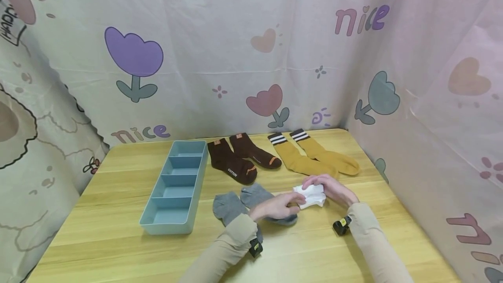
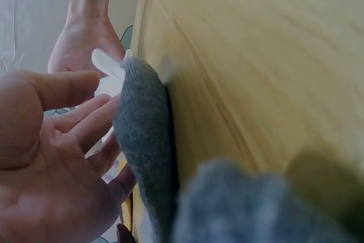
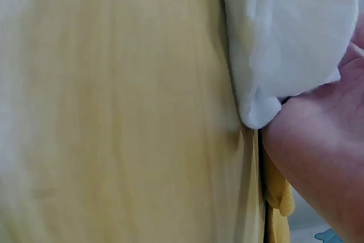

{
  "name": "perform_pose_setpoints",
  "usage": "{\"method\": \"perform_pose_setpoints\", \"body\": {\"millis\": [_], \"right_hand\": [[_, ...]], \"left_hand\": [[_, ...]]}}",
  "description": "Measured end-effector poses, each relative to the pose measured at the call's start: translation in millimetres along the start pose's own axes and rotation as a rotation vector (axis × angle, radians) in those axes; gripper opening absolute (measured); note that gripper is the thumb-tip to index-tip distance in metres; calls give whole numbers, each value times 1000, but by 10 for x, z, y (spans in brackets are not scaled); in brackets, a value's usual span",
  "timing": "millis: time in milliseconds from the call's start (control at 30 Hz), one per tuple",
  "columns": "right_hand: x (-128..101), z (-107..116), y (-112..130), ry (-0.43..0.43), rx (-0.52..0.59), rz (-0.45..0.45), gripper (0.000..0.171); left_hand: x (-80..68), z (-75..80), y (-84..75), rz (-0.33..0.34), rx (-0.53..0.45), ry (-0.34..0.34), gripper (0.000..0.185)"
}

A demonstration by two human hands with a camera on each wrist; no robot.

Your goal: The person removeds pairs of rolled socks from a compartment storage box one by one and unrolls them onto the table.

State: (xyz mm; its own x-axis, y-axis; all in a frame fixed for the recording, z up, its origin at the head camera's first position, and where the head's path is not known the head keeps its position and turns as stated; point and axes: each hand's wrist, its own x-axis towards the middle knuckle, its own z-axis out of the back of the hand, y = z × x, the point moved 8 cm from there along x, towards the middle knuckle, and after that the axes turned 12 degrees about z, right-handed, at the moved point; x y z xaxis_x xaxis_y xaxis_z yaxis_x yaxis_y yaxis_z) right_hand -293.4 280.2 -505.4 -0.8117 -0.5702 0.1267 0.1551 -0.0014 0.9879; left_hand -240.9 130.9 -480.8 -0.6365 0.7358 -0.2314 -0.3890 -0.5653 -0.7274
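A folded white sock (image 1: 314,196) lies on the table right of center, between both hands. My left hand (image 1: 278,206) reaches its left edge with fingers extended and the thumb apart, above a grey sock. In the left wrist view, the left hand (image 2: 51,140) partly hides the white fabric. Bent fingers of my right hand (image 1: 332,187) grip the far right part of the white sock. The right wrist view shows the white sock (image 3: 290,32) raised beside the palm; the fingertips are hidden there. Two grey socks (image 1: 251,193) lie under and beside the left forearm.
A pale blue tray (image 1: 190,206) with several compartments stands on the left. Brown socks (image 1: 232,160) and yellow socks with striped cuffs (image 1: 314,156) lie along the back of the wooden table (image 1: 98,230). A printed curtain (image 1: 220,47) hangs behind the table and on both sides.
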Motion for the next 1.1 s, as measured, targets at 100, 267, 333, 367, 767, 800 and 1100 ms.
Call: {"method": "perform_pose_setpoints", "body": {"millis": [100, 267, 333, 367, 767, 800, 1100], "right_hand": [[5, 2, 9, 19, -112, 2, 33], [8, -47, 54, 90, -249, 54, 42], [8, -61, 58, 100, -242, 54, 46], [10, -67, 62, 103, -240, 58, 46], [26, 19, 13, 21, -322, -11, 36], [27, 25, 8, 14, -327, -12, 36], [65, 0, 75, -18, -416, 87, 30]], "left_hand": [[-9, -5, -56, -22, 91, -21, 37], [-9, -21, -127, -62, 211, -64, 36], [-3, -36, -127, -51, 218, -69, 36], [-4, -40, -126, -42, 218, -71, 37], [-7, -81, -25, -28, 31, 25, 36], [-9, -84, -26, -33, 46, 21, 36], [-5, -65, -30, 2, 216, -72, 35]]}}
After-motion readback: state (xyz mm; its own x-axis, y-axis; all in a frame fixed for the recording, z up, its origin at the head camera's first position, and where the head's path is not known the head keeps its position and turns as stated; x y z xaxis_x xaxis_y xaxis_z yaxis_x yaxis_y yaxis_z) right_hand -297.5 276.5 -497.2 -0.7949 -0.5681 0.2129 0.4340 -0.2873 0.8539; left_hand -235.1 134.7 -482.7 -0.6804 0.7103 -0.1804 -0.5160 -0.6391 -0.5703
